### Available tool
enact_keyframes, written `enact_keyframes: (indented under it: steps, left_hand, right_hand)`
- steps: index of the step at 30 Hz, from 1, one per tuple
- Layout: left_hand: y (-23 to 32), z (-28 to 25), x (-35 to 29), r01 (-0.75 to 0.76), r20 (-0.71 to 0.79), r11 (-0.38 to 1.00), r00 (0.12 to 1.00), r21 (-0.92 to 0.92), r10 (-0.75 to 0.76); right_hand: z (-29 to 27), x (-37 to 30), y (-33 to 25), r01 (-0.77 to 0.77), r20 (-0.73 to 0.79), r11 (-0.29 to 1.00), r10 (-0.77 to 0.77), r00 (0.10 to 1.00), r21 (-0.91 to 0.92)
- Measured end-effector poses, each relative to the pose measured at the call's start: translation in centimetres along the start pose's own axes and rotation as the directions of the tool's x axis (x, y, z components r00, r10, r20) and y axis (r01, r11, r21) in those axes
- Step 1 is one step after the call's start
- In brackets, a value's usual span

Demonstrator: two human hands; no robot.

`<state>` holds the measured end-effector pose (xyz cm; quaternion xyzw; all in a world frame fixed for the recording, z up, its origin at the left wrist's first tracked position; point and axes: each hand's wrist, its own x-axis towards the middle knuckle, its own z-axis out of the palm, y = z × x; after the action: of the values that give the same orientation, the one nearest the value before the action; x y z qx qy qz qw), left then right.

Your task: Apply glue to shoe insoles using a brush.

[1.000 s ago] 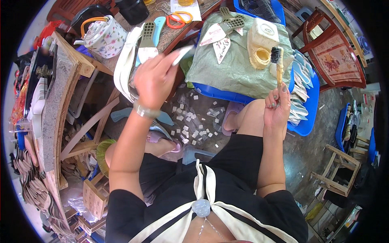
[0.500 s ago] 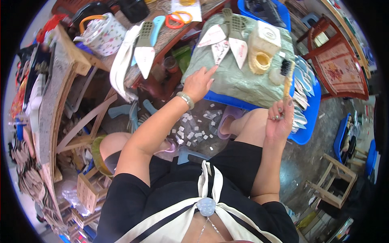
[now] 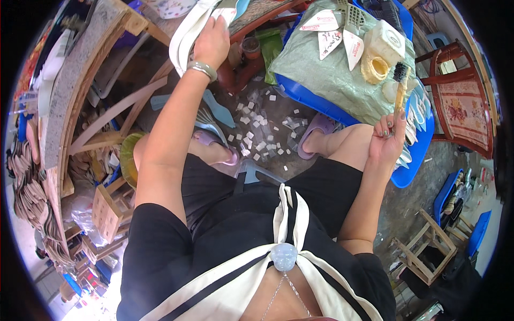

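My left hand (image 3: 212, 44) reaches to the table edge at the upper left, its fingers closed over a pointed, white-tipped insole (image 3: 228, 12). Long white strips (image 3: 184, 40) hang over the edge beside it. My right hand (image 3: 388, 138) holds up a brush (image 3: 400, 96) by its pale handle, black bristles at the top. Left of the brush, a cream plastic container with a cut-open mouth (image 3: 376, 68) lies on a greenish covered surface (image 3: 316, 80). Next to it are several white pointed insoles (image 3: 330, 41) with grey-green perforated parts.
A blue tub (image 3: 415, 155) with light-blue and white pieces stands at the right, by a wooden chair (image 3: 463, 101). Small white squares (image 3: 261, 145) and light-blue pieces (image 3: 218, 108) litter the floor between my feet. Low wooden stools (image 3: 426, 249) stand on both sides.
My left hand has gone from the insoles on the green surface to the one at the left table edge. My right hand still holds the brush upright. The view has shifted left and down.
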<state>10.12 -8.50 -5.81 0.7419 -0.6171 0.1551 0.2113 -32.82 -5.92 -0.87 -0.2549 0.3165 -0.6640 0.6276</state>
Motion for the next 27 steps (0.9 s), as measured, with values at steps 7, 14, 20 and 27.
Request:
enact_keyframes:
  steps: [7, 14, 20, 27]
  left_hand:
    - [-2.1, -5.0, 0.9, 0.411, 0.149, 0.813, 0.911, -0.413, -0.385]
    - [-0.2, -9.6, -4.4, 0.445, 0.459, -0.122, 0.82, -0.887, -0.342]
    - [2.4, -10.2, -11.0, 0.363, 0.556, -0.83, 0.827, -0.423, 0.079]
    - [10.0, -6.5, -11.6, 0.455, 0.61, -0.732, 0.79, -0.507, 0.069]
  right_hand:
    - [0.9, 0.1, 1.2, 0.009, -0.009, 0.993, -0.01, 1.0, -0.116]
    - [0.9, -0.2, 1.6, 0.079, -0.034, 0.964, -0.091, 0.995, -0.252]
    - [0.5, 0.1, 0.6, 0.128, -0.081, 0.957, -0.153, 0.985, -0.26]
    - [-1.6, 5.0, -4.2, 0.166, 0.033, 0.581, -0.233, 0.972, -0.796]
